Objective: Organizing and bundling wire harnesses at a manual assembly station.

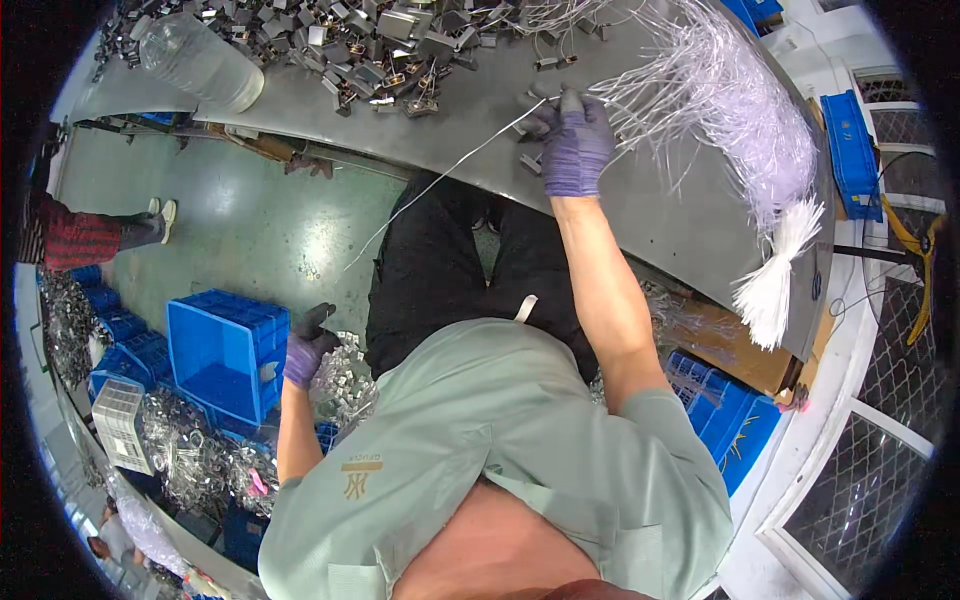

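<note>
My right hand, in a grey and purple glove, is at the table's near edge with its fingers closed. From its fingertips a thin white wire trails off to the left, past the table edge and above the floor. Just right of that hand lies a large bundle of pale, translucent wires, tied near its frayed white end. My left hand, gloved alike, is low at my left side with its fingers apart, holding nothing that I can see. Beside it is a heap of shiny small parts.
Small dark metal components are heaped along the far side of the grey table. A clear plastic bottle lies at the far left. An empty blue crate stands left of me, near bagged parts. Another person's legs show farther left.
</note>
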Available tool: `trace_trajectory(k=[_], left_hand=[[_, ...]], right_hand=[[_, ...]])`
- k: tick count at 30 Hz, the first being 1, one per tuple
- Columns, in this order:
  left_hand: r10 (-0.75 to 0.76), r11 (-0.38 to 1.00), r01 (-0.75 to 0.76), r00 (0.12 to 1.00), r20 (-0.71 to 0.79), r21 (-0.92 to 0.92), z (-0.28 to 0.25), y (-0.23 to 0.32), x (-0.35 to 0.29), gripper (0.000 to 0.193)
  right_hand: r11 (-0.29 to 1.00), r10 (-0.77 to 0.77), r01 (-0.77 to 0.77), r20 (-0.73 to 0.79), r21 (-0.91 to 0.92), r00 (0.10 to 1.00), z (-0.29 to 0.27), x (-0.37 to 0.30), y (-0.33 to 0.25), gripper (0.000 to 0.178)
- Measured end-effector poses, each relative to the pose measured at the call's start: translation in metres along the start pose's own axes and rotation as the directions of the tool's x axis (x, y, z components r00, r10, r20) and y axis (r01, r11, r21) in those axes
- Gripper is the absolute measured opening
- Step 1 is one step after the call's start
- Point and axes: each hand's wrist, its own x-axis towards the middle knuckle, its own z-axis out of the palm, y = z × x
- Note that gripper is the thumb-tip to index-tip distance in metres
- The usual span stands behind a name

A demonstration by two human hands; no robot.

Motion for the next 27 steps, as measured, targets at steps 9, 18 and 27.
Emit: trace_trajectory(k=[9, 18, 27], left_hand=[[0.06, 0.998, -0.06, 0.998, 0.032, 0.004, 0.011, 0.032, 0.005, 0.058], [0.235, 0.971, -0.214, 0.941, 0.243, -0.11, 0.089, 0.102, 0.047, 0.056], [0.399, 0.904, -0.305, 0.853, 0.336, -0.298, 0.126, 0.166, 0.069, 0.069]], right_hand=[[0.961, 0.258, -0.226, 0.217, -0.162, 0.942, 0.002, 0.003, -0.013, 0.03], [0.732, 0.223, 0.172, 0.47, -0.659, 0.854, 0.034, -0.009, -0.046, 0.035], [0.545, 0.272, 0.366, 0.572, -0.755, 0.774, 0.035, -0.01, -0.053, 0.033]])
